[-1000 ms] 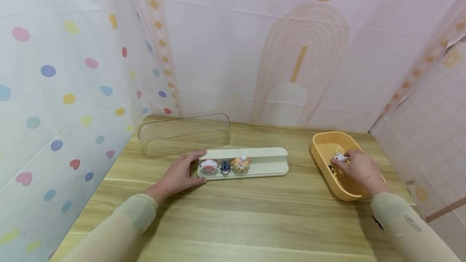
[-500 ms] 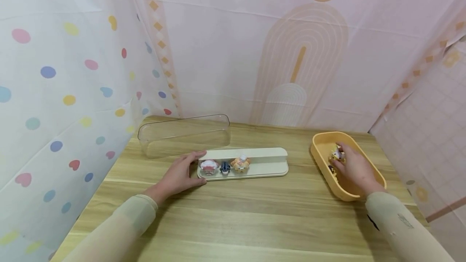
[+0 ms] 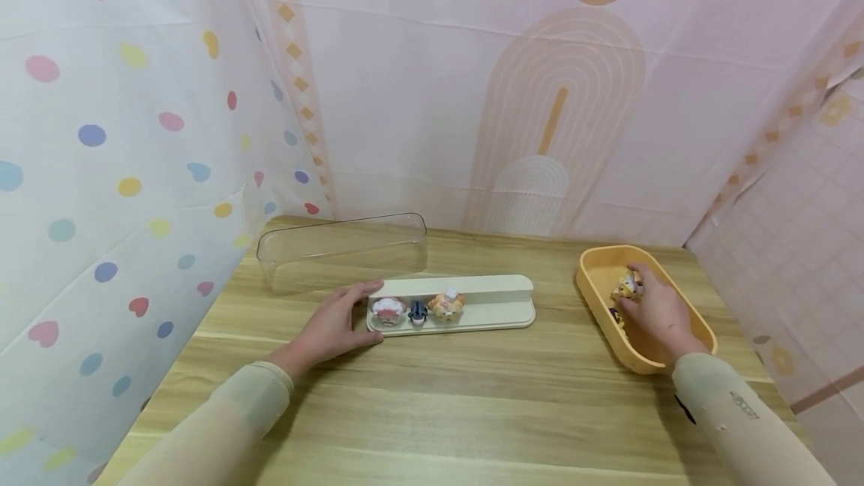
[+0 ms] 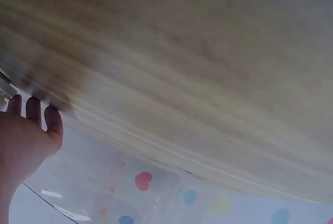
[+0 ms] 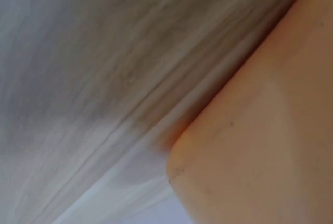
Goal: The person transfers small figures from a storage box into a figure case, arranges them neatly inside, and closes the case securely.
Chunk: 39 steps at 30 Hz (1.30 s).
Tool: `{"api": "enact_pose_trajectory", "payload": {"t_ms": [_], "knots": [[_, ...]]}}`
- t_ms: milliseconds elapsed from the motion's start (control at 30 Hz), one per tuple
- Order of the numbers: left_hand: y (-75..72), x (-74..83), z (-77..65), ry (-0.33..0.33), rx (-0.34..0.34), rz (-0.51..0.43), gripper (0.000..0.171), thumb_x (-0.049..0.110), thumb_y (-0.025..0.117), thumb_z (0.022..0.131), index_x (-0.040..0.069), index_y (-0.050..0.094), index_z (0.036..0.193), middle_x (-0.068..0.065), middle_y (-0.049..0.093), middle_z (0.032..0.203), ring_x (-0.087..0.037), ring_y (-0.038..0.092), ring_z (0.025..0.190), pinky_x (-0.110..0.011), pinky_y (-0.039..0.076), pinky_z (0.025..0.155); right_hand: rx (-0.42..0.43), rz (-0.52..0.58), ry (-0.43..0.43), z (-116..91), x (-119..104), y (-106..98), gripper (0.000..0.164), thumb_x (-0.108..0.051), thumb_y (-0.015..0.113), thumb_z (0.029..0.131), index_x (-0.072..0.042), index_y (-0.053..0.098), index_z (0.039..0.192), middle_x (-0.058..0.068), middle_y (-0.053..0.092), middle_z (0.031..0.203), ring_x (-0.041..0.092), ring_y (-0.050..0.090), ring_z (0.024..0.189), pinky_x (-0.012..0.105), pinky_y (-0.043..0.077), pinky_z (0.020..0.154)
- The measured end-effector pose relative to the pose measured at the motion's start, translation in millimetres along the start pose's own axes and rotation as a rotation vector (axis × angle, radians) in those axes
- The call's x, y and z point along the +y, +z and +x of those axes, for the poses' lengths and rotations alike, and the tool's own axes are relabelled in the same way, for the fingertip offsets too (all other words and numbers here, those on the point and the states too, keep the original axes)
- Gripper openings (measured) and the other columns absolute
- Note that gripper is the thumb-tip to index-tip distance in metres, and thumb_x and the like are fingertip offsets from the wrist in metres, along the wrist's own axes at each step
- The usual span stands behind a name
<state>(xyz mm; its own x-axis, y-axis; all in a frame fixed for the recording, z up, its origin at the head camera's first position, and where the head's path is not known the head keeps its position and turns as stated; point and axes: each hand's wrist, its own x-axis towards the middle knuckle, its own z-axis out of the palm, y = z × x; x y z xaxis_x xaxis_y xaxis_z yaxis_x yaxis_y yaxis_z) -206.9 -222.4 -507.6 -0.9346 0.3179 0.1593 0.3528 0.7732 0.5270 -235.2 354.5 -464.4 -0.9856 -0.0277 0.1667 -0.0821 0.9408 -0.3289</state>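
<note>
A long cream display base (image 3: 499,310) with a raised back step lies on the table. At its left end, my left hand (image 3: 331,321) grips it between thumb and fingers. Three small figurines stand on the base: a pink and white one (image 3: 388,310), a dark blue one (image 3: 418,312) and an orange one with a white top (image 3: 448,305). Inside the yellow bin (image 3: 597,313) at the right, my right hand (image 3: 661,313) pinches a yellow and white figurine (image 3: 629,287) between thumb and fingers. A dark and yellow figurine (image 3: 616,316) lies beside it, partly hidden.
Behind the base stands a clear plastic cover (image 3: 344,253), with its rim upward. The wooden table (image 3: 459,403) meets patterned cloth walls (image 3: 405,96) at the back and sides. In the right wrist view, the bin's outer wall (image 5: 260,130) fills the right side.
My right hand has shifted slightly left within the bin. The figurine in its fingers has turned, showing more yellow than before. The left hand and the base have stayed put.
</note>
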Motion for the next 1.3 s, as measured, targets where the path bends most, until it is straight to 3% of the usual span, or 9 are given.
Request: {"api": "enact_pose_trajectory", "payload": {"t_ms": [167,400,600,733,833,900,967,1100,1300], "knots": [[-0.4,1.9,-0.6,0.006,-0.004,-0.003,0.092,0.035,0.095,0.081,0.022,0.048,0.159,-0.009,0.057,0.160,-0.045,0.054,0.143,-0.068,0.037,0.121,-0.026,0.022,0.044,1,2,-1,0.069,-0.022,0.081,0.094,-0.002,0.043,0.148,0.036,0.071,0.118,0.050,0.071,0.093,0.056,0.054,0.070],[-1.6,3.6,0.0,0.003,-0.005,-0.002,0.092,0.035,0.095,0.081,0.022,0.048,0.159,-0.009,0.057,0.160,-0.047,0.053,0.143,-0.069,0.039,0.120,-0.039,0.178,0.105,0,3,-13,0.073,-0.028,0.074,0.100,0.003,0.037,0.155,0.040,0.059,0.141,0.057,0.064,0.122,0.065,0.054,0.093],[-3.4,4.2,-0.4,-0.011,-0.010,0.001,0.092,0.035,0.095,0.081,0.023,0.048,0.159,-0.012,0.060,0.156,-0.047,0.054,0.142,-0.069,0.037,0.120,0.039,0.303,0.084,3,-6,-32,0.075,-0.024,0.077,0.098,0.007,0.039,0.155,0.044,0.052,0.146,0.061,0.056,0.132,0.070,0.050,0.103],[-4.4,4.4,-1.1,-0.013,-0.013,0.000,0.092,0.035,0.095,0.082,0.023,0.048,0.159,-0.014,0.061,0.154,-0.047,0.054,0.141,-0.070,0.037,0.120,0.026,0.358,0.043,6,-21,-43,0.077,-0.029,0.077,0.099,0.005,0.039,0.157,0.042,0.047,0.152,0.061,0.051,0.138,0.065,0.056,0.099],[-4.8,4.0,-1.4,-0.009,-0.010,-0.001,0.092,0.034,0.095,0.082,0.023,0.047,0.159,-0.014,0.061,0.155,-0.047,0.055,0.141,-0.069,0.038,0.120,-0.024,0.421,0.015,8,-38,-47,0.077,-0.031,0.076,0.101,0.001,0.038,0.159,0.042,0.048,0.153,0.058,0.055,0.136,0.039,0.063,0.090],[-4.5,3.2,-1.6,-0.005,-0.007,0.002,0.092,0.034,0.095,0.082,0.022,0.048,0.159,-0.014,0.061,0.155,-0.047,0.055,0.141,-0.069,0.039,0.119,-0.053,0.460,-0.009,8,-51,-46,0.075,-0.028,0.077,0.100,-0.001,0.038,0.159,0.040,0.052,0.151,0.054,0.062,0.128,0.023,0.060,0.081],[-4.0,2.5,-1.8,-0.009,-0.008,0.002,0.092,0.034,0.095,0.082,0.022,0.048,0.159,-0.013,0.061,0.155,-0.046,0.055,0.141,-0.069,0.039,0.119,-0.080,0.476,-0.036,9,-65,-43,0.073,-0.026,0.077,0.100,-0.003,0.040,0.159,0.039,0.057,0.146,0.046,0.068,0.115,0.016,0.055,0.074],[-3.1,1.7,-1.8,-0.012,-0.009,0.009,0.092,0.036,0.095,0.082,0.023,0.047,0.159,-0.013,0.062,0.154,-0.046,0.056,0.140,-0.069,0.039,0.119,-0.086,0.458,-0.126,11,-91,-33,0.067,-0.022,0.080,0.098,-0.004,0.047,0.153,0.033,0.068,0.135,0.031,0.068,0.098,0.020,0.054,0.074],[-2.4,0.6,-1.3,-0.017,-0.011,0.009,0.092,0.037,0.095,0.082,0.024,0.047,0.159,-0.012,0.061,0.155,-0.046,0.055,0.141,-0.069,0.037,0.120,-0.037,0.441,-0.346,13,-123,-8,0.061,-0.008,0.086,0.089,-0.002,0.055,0.142,0.027,0.077,0.120,0.035,0.072,0.107,0.034,0.056,0.085]]}}
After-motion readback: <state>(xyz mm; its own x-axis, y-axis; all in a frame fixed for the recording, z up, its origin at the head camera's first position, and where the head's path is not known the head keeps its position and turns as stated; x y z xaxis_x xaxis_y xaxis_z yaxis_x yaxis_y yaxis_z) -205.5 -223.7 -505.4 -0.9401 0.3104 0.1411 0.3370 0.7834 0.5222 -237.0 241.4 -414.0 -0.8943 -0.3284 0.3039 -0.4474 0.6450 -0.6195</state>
